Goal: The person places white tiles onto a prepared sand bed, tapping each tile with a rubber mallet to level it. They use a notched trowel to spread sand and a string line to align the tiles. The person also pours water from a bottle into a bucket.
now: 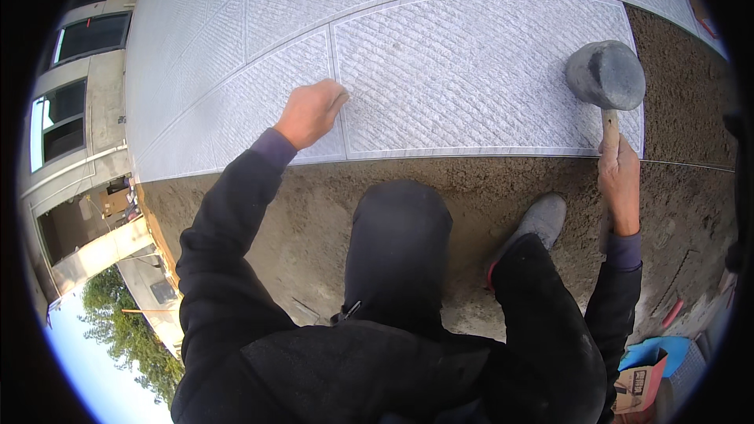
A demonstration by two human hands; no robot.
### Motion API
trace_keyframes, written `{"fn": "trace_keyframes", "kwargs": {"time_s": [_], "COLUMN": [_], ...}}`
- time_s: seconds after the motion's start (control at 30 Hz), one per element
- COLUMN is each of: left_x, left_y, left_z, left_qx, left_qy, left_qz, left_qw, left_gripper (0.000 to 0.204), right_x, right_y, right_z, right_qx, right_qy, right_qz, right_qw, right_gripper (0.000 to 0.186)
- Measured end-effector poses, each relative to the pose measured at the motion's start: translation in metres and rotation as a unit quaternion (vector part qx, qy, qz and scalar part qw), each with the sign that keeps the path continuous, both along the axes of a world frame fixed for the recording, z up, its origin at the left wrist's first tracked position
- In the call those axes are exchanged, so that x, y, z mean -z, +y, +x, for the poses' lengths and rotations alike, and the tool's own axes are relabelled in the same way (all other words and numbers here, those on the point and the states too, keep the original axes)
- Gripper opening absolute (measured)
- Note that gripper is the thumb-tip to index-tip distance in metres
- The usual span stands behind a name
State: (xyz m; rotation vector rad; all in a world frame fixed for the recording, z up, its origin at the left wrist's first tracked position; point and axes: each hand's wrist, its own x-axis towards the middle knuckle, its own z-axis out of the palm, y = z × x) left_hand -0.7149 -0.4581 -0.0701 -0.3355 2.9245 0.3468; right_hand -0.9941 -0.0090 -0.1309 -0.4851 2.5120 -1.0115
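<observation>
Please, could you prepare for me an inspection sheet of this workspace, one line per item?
Surface: brown, rough bed material, uncovered right of and below the slabs.
Job's things: large grey ribbed slab beside others, narrow joints; mallet, dark head over the slab's right end, contact unclear.
Clutter: lower right, red stick-like object, blue item, printed box.
Hands: left hand curled near the joint at the slab's left edge; right hand grips the mallet's handle.
Cables: nothing seen; only a thin line, perhaps string, at right.
Surroundings: building with windows and tree, left.
</observation>
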Motion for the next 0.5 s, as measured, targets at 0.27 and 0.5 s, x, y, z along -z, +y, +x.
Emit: {"fn": "trace_keyframes", "kwargs": {"time_s": [0.27, 0.5], "left_x": [0.031, 0.031], "left_y": [0.027, 0.027], "left_z": [0.102, 0.099], "left_qx": [0.036, 0.083], "left_qy": [-0.008, -0.033], "left_qz": [0.015, -0.007], "left_qw": [0.999, 0.996], "left_gripper": [0.008, 0.013], "right_x": [0.003, 0.008], "right_y": [0.0, 0.002], "right_z": [-0.001, -0.002], "right_qx": [-0.014, -0.023], "right_qy": [0.025, 0.037], "right_qz": [0.023, 0.01], "right_qw": [0.999, 0.999], "right_gripper": [0.057, 0.056]}}
